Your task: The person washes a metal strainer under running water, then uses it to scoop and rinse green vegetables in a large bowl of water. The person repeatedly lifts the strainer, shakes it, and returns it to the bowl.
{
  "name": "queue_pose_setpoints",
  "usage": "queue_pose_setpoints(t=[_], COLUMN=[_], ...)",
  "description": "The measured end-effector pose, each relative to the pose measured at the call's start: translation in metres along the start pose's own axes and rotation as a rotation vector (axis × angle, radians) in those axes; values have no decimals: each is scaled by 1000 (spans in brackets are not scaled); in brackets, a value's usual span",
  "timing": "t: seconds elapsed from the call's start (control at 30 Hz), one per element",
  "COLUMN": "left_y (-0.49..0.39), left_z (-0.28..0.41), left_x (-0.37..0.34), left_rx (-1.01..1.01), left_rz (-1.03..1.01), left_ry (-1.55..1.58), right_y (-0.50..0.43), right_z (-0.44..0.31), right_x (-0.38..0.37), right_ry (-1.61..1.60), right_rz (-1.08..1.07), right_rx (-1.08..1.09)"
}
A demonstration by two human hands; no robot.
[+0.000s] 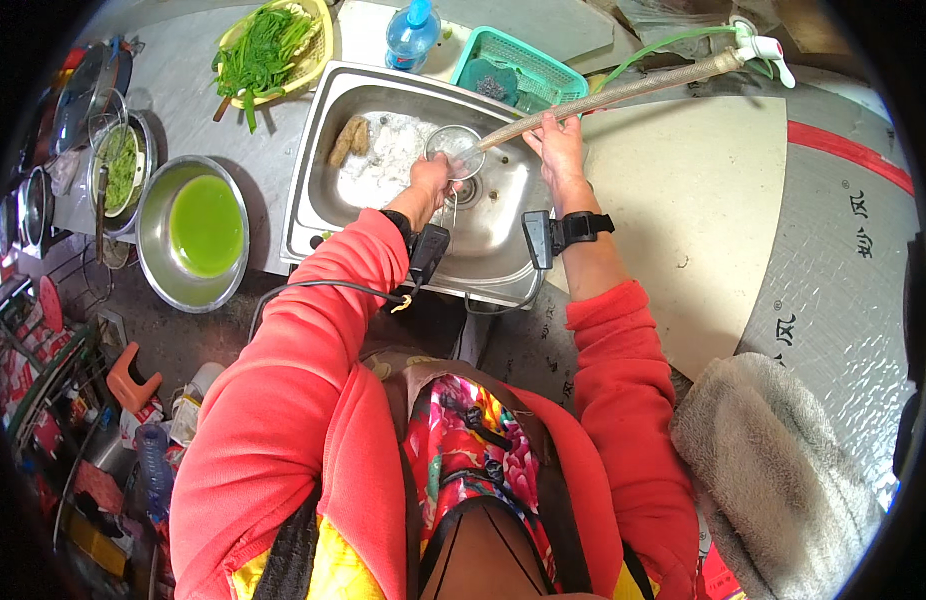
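Note:
My left hand (pixel 433 180) grips a small round strainer (pixel 454 142) over the steel sink (pixel 508 217). My right hand (pixel 557 142) holds a braided hose (pixel 575 105) near its lower part, and the hose's end points into the strainer, with what looks like water at its mouth. The hose runs up to a white tap (pixel 763 49). Left in the basin lie brown pieces (pixel 349 141), which I cannot identify, beside a whitish, lumpy mass (pixel 391 154). The drain (pixel 466 191) shows just below the strainer.
To the left stand a steel bowl of green liquid (pixel 207 225) and a bowl with green pulp (pixel 120 172). Behind are a yellow basket of leafy greens (pixel 271 52), a plastic bottle (pixel 412 37) and a turquoise basket (pixel 538 64). A grey towel (pixel 770 472) lies at the right.

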State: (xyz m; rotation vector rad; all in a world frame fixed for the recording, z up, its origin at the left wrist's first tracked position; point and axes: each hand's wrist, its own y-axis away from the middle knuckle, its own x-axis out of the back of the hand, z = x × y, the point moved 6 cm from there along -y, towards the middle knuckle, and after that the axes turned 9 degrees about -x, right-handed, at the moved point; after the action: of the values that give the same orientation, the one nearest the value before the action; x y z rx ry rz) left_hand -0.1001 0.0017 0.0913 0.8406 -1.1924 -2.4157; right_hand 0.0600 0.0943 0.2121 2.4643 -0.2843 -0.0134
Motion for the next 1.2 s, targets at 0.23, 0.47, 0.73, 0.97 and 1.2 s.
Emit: queue_pose_setpoints(t=[0.23, 0.47, 0.73, 0.97, 1.2], left_y=[4, 19, 21, 10, 4], left_z=[-11, -20, -28, -25, -54], left_x=[4, 11, 3, 6, -26], left_rx=[-13, 23, 88, 2, 511], left_rz=[-37, -143, -227, -9, -233], left_ry=[-157, -133, -226, -138, 198], right_y=[-4, -6, -8, -5, 1], right_z=[5, 6, 7, 11, 52], right_x=[8, 24, 22, 25, 16], right_ry=[52, 161, 121, 87, 52], right_rz=[46, 135, 68, 41, -42], right_rx=[75, 123, 77, 54, -106])
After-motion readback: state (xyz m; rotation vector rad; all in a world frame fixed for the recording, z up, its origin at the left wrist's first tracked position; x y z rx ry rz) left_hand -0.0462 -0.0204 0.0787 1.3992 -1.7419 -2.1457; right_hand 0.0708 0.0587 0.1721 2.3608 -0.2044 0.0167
